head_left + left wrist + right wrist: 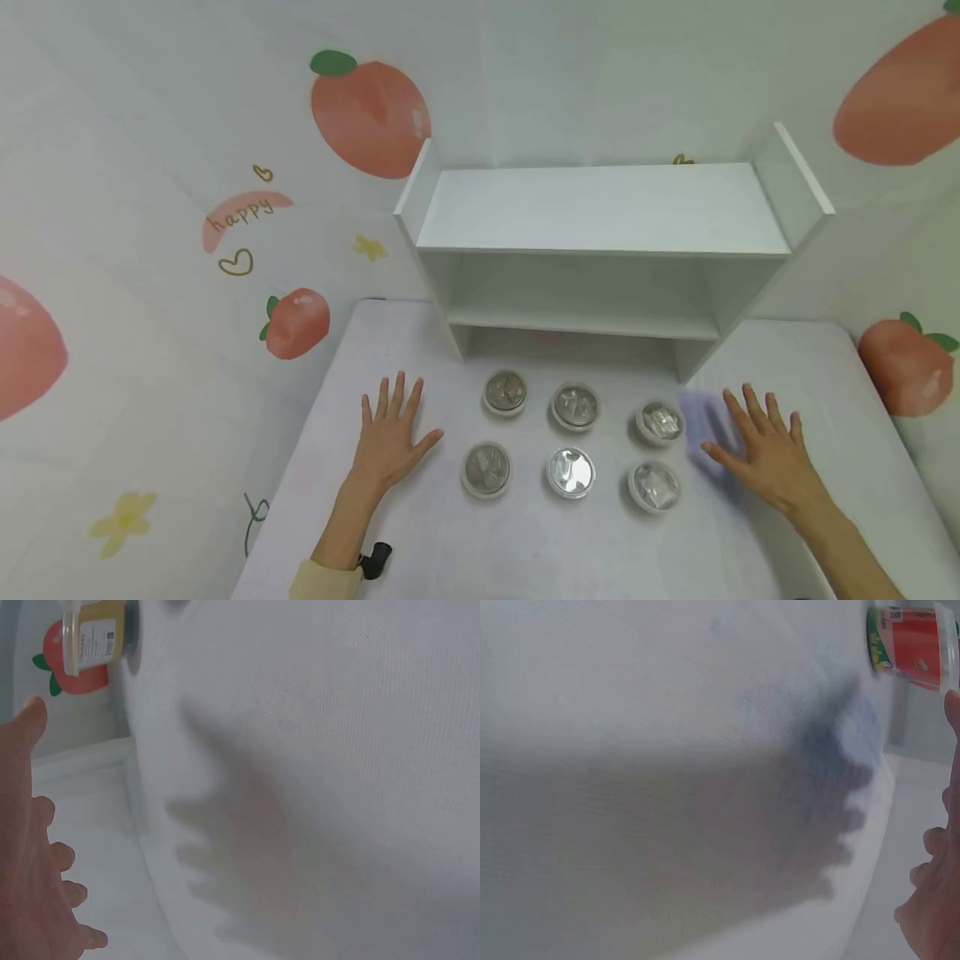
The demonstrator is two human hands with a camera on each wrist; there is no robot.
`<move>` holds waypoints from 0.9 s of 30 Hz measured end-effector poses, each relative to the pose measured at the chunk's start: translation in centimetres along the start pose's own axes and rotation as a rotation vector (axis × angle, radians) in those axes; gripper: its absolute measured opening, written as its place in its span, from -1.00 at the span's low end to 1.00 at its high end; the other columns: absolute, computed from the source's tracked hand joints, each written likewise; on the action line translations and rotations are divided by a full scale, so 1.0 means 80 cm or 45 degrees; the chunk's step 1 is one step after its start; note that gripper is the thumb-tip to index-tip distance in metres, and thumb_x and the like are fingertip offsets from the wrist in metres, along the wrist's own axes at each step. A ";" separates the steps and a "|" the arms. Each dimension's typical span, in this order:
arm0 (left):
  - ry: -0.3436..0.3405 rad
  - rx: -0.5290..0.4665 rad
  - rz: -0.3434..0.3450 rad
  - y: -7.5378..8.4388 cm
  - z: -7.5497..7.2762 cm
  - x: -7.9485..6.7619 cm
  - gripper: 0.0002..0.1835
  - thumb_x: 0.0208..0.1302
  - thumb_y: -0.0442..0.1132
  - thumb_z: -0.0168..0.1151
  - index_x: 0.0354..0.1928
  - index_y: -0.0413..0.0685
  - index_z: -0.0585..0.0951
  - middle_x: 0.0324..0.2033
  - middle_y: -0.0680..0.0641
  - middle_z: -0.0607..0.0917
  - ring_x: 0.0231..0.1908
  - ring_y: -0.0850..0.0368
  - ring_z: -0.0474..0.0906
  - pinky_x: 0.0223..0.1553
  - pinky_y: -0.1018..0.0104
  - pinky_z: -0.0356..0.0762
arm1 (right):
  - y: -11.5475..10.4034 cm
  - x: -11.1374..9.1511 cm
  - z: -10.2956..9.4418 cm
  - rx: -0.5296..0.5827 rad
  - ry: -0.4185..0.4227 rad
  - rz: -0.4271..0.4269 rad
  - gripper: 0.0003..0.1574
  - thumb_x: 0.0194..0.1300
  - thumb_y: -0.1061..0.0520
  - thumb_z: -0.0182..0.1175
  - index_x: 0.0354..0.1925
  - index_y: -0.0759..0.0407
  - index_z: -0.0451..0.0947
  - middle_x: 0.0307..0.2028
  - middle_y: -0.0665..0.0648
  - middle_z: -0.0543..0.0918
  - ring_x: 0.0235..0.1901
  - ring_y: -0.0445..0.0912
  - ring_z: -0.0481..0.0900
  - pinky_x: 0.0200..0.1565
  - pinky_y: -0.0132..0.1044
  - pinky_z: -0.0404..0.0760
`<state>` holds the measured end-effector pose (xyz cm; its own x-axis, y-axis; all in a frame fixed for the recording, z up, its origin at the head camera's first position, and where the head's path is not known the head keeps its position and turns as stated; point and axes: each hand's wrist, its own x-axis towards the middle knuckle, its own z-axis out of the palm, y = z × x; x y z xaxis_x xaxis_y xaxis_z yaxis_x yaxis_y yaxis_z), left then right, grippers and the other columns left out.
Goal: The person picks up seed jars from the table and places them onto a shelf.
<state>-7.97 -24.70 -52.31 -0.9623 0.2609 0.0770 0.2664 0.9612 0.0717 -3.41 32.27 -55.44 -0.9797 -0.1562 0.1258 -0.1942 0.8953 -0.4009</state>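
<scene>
Head view: six round tubs (571, 473) stand on the white table (540, 558), two rows of three, in front of the white shelf (600, 210)
Left hand (388, 446): fingers spread, thumb out, gripping nothing — every tub lies to its right, the near-row left tub (487, 470) closest to the thumb
Right hand (776, 462): spread as well, nothing in it — tubs all to its left
Tub axis: upright, tops facing up
Nearer hand: left for the left column, right for the right column, middle column between them
</scene>
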 end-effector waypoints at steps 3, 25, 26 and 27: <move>0.012 -0.004 0.008 -0.001 0.001 0.001 0.00 0.25 0.38 0.13 0.57 0.03 0.06 0.53 -0.26 -0.04 0.49 -0.35 -0.11 0.35 -0.42 -0.15 | 0.000 -0.001 0.001 0.005 -0.001 -0.001 0.16 0.29 -0.25 0.24 0.58 0.10 -0.12 0.51 0.44 -0.14 0.43 0.50 -0.27 0.30 0.39 -0.54; 0.033 -0.046 0.042 -0.007 -0.028 0.026 0.07 0.27 0.31 0.18 0.59 0.00 -0.13 0.54 -0.30 -0.13 0.51 -0.29 -0.27 0.39 -0.32 -0.13 | -0.021 -0.006 -0.006 0.078 0.205 -0.172 0.13 0.08 -0.11 0.43 0.50 0.14 0.17 0.42 0.40 0.24 0.36 0.44 0.16 0.31 0.43 -0.02; 0.038 -0.055 0.042 -0.007 -0.030 0.027 0.08 0.27 0.30 0.18 0.59 0.00 -0.14 0.54 -0.30 -0.13 0.51 -0.28 -0.27 0.39 -0.32 -0.13 | -0.022 -0.007 -0.006 0.082 0.213 -0.188 0.12 0.07 -0.10 0.43 0.49 0.15 0.19 0.41 0.39 0.25 0.34 0.44 0.19 0.30 0.41 0.03; 0.045 -0.066 0.042 -0.006 -0.032 0.028 0.09 0.26 0.30 0.19 0.59 0.01 -0.15 0.54 -0.29 -0.13 0.52 -0.27 -0.28 0.40 -0.31 -0.13 | -0.024 -0.007 -0.006 0.089 0.221 -0.205 0.12 0.06 -0.08 0.44 0.49 0.16 0.20 0.41 0.39 0.27 0.33 0.44 0.22 0.29 0.39 0.07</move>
<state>-10.08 -24.83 -49.66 -0.9507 0.2881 0.1151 0.3012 0.9460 0.1201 -2.44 30.86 -54.30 -0.9138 -0.2150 0.3445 -0.3558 0.8328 -0.4241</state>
